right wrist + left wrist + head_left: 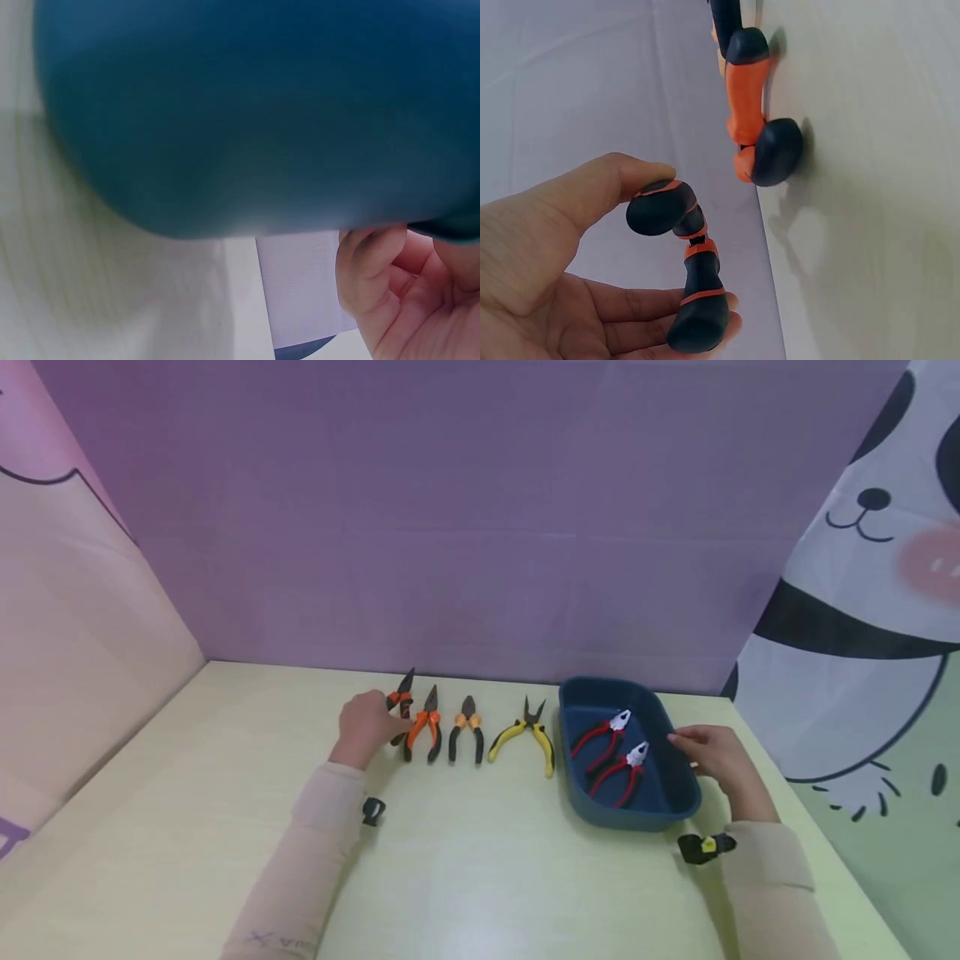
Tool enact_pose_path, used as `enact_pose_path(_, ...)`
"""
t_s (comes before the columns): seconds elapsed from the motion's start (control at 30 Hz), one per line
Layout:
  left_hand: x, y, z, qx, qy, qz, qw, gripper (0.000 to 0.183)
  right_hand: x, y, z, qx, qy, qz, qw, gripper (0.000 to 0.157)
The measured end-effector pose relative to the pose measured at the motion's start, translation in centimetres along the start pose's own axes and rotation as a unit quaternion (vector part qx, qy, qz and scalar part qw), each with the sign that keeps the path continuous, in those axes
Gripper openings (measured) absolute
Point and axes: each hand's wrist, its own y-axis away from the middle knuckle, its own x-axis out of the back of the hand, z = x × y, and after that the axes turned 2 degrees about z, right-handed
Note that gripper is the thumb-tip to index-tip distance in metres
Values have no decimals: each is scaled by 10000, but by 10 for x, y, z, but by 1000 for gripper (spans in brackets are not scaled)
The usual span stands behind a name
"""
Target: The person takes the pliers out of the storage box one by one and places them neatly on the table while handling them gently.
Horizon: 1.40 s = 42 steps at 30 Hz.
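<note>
My left hand grips black-and-orange pliers by the handles, thumb on one handle and fingers behind the other. In the head view their dark pointed nose aims away from me, at the left end of a row of pliers. Right beside them lie orange-and-black long-nose pliers. My right hand pinches the right rim of a blue plastic bin, thumb on top and fingers against its outer wall. Inside the bin lie two red-handled pliers, one pair farther back, the other nearer me.
Black-handled pliers with light orange collars and yellow-handled pliers lie between the left hand and the bin. A purple cloth backdrop stands along the far edge of the pale table. A panda-printed cloth hangs at the right.
</note>
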Motion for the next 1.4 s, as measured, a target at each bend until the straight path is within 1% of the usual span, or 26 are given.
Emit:
enact_pose_path(0.33, -4, -5, -10, 36, -95, -58, 9999, 41, -1, 1, 1, 118, -58, 21, 9999, 46)
enact_pose_path(0.53, -6, -6, -16, 102, -75, -50, 9999, 39, -1, 1, 2, 51, -30, 0, 10000, 47)
enact_pose_path(0.73, -8, -8, -21, 195, -62, -144, 9997, 37, -1, 1, 3, -9, 16, -11, 10000, 48)
enact_pose_path(0.9, -9, -10, -21, 213, -82, -174, 9996, 36, 0, 1, 2, 52, -22, 9, 10000, 47)
enact_pose_path(1.03, -9, -9, -20, 242, -148, -234, 9993, 36, 0, 1, 2, 18, -32, 17, 10000, 48)
enact_pose_path(1.2, -7, -8, -19, 190, -200, -290, 9992, 38, 0, 0, 2, 44, -41, 6, 10000, 49)
enact_pose_path(1.4, -8, -8, -19, 205, -218, -434, 9986, 40, 1, -1, 1, 35, -31, 6, 10000, 49)
